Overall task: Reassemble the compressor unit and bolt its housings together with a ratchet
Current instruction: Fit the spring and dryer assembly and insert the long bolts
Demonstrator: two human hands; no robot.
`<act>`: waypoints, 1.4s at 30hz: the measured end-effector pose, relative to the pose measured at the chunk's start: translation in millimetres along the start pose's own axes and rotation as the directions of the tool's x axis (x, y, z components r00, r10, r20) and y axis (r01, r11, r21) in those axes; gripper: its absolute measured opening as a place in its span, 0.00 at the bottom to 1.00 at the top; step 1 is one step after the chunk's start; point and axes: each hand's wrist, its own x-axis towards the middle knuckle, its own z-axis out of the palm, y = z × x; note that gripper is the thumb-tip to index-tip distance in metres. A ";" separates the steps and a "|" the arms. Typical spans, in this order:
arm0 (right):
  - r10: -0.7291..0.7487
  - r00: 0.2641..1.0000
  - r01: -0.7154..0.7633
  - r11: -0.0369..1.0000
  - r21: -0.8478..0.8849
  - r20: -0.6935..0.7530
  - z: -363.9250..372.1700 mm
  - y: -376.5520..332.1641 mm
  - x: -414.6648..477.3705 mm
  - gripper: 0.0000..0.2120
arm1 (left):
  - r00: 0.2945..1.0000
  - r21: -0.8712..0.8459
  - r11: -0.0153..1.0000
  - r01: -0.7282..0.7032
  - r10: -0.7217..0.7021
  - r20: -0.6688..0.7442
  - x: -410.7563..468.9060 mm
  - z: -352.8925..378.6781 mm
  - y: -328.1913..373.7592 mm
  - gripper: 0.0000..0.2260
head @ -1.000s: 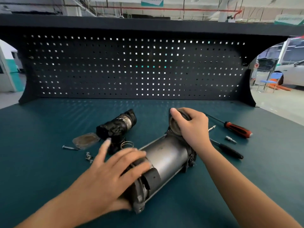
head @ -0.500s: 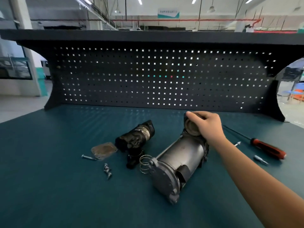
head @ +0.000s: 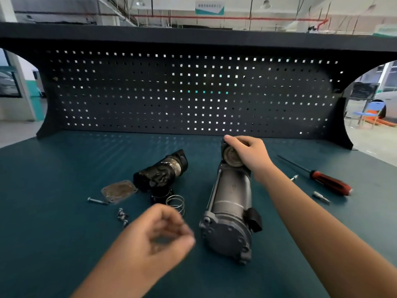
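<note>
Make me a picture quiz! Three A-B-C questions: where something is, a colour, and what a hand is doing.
1. The screwdriver has a handle that is: A yellow; B red and black; C white.
2. The right hand: A hangs open; B holds the screwdriver; C grips the compressor at its far end.
3. The spring lies: A on the compressor; B left of the compressor; C right of the screwdriver.
Answers: B, the grip shows red with black; C, fingers curl round that end; B, it sits on the bench at the compressor's left.
</note>
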 end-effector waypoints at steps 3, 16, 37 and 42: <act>0.018 1.000 -0.017 0.998 0.058 -0.011 0.1 2.5 -2.0 0.08 | 0.999 0.224 0.974 -0.017 0.005 0.052 18.9 21.8 -1.9 0.19; 0.034 0.998 -0.017 0.951 0.308 -0.052 -5.5 3.8 -9.4 0.08 | 0.993 0.032 0.994 0.107 -0.108 0.036 59.4 72.2 -24.5 0.15; 0.344 0.913 -0.041 0.615 0.788 -0.221 -60.0 23.0 -30.7 0.04 | 0.947 0.503 0.805 -0.314 0.304 0.105 71.9 94.0 -6.6 0.33; 0.299 0.924 -0.024 0.667 0.745 -0.237 -65.5 25.4 -33.4 0.11 | 0.901 0.194 0.881 -0.432 0.432 0.047 74.6 104.6 -12.2 0.20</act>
